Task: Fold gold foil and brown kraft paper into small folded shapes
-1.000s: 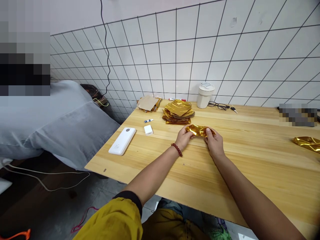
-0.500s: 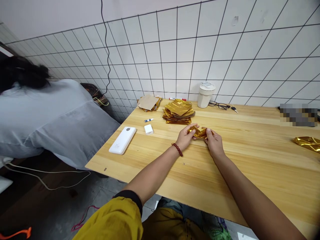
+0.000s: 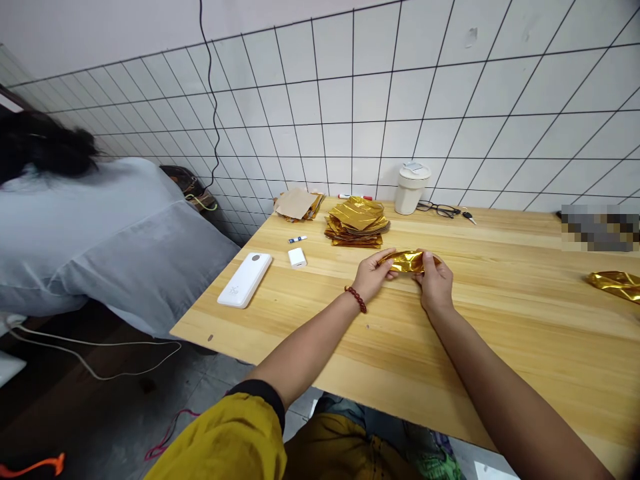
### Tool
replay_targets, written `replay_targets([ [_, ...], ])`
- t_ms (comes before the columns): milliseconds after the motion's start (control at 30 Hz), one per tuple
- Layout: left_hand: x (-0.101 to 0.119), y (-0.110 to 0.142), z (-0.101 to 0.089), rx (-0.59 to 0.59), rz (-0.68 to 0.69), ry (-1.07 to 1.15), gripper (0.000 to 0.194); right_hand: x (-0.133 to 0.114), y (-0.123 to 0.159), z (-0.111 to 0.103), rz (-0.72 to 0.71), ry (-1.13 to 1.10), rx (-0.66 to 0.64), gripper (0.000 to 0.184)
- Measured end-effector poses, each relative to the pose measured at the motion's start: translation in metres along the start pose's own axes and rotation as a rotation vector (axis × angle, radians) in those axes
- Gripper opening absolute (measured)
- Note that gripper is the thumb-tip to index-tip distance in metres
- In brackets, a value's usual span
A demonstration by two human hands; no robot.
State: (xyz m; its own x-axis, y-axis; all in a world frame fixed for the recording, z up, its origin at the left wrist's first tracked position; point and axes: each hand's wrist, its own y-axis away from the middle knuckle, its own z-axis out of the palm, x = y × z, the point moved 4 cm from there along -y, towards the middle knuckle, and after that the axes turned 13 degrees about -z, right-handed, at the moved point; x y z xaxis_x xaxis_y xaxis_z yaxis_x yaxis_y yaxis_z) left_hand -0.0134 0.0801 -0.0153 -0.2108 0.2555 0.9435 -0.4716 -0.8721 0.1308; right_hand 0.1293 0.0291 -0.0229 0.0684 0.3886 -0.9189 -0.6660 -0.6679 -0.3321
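A shiny folded gold foil paper (image 3: 407, 261) stretches between my two hands, just over the wooden table. My left hand (image 3: 373, 275), with a red bead bracelet at the wrist, pinches its left end between thumb and fingers. At the opposite end my right hand (image 3: 435, 283) grips the foil, thumb on top. Beyond my hands lies a stack of gold foil paper sheets (image 3: 357, 223). Another folded gold foil piece (image 3: 615, 285) rests at the table's right side. The undersides of the fingers are partly hidden.
On the wooden table (image 3: 320, 347) lie a white power bank (image 3: 245, 280), a white charger (image 3: 297, 258), a brown-topped paper pile (image 3: 296, 204), a lidded cup (image 3: 413, 189), glasses (image 3: 440, 210) and a key (image 3: 469, 217). A person in grey (image 3: 115, 233) leans at the left.
My right hand has shifted slightly right, and the foil between my hands now looks longer and smoother. My left hand has stayed nearly in place.
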Motion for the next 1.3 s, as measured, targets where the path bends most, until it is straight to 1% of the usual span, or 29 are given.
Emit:
replay_targets([
  [100,-0.001,-0.001,-0.002,0.035,-0.024,0.059,0.054,-0.001,0.001,0.002,0.007,-0.028,-0.036,0.054],
  [167,0.0,-0.002,-0.004,0.06,-0.036,0.099,0.051,-0.002,0.003,0.005,0.001,-0.017,-0.1,0.053],
  [267,0.003,-0.001,-0.006,0.093,-0.039,0.141,0.049,-0.003,0.004,0.008,-0.053,0.028,-0.197,0.05],
  [333,0.005,0.0,-0.006,0.091,-0.04,0.145,0.048,-0.004,0.004,0.009,-0.084,0.044,-0.218,0.047],
  [433,0.005,0.001,-0.004,0.064,-0.036,0.114,0.047,-0.005,0.003,0.008,-0.072,0.054,-0.18,0.041],
  [600,0.004,0.001,-0.003,0.038,-0.004,0.063,0.048,-0.007,0.001,0.003,-0.001,-0.017,-0.026,0.035],
  [700,0.005,0.001,-0.003,0.048,0.008,0.098,0.05,-0.008,0.0,0.002,0.037,-0.096,0.038,0.029],
  [767,0.007,0.004,-0.003,0.074,0.013,0.156,0.053,-0.009,0.0,0.003,0.039,-0.134,0.043,0.025],
  [833,0.01,0.007,-0.003,0.111,0.016,0.222,0.061,-0.011,0.001,0.005,0.02,-0.155,-0.007,0.026],
  [900,0.012,0.011,-0.002,0.138,0.019,0.278,0.072,-0.014,0.003,0.008,0.001,-0.144,-0.1,0.028],
  [967,0.013,0.013,0.0,0.129,0.021,0.31,0.075,-0.016,0.007,0.011,-0.001,-0.109,-0.197,0.033],
  [1000,0.013,0.013,0.001,0.118,0.022,0.319,0.072,-0.017,0.009,0.013,0.005,-0.095,-0.243,0.036],
  [1067,0.012,0.012,0.001,0.111,0.019,0.318,0.061,-0.019,0.013,0.018,0.016,-0.082,-0.321,0.041],
  [1167,0.011,0.008,-0.002,0.152,0.009,0.306,0.04,-0.021,0.017,0.023,0.009,-0.071,-0.385,0.041],
  [1233,0.011,0.006,-0.005,0.179,0.003,0.318,0.036,-0.021,0.018,0.024,0.006,-0.064,-0.395,0.039],
  [1300,0.012,0.005,-0.008,0.209,0.003,0.351,0.041,-0.021,0.019,0.024,0.014,-0.068,-0.398,0.038],
])
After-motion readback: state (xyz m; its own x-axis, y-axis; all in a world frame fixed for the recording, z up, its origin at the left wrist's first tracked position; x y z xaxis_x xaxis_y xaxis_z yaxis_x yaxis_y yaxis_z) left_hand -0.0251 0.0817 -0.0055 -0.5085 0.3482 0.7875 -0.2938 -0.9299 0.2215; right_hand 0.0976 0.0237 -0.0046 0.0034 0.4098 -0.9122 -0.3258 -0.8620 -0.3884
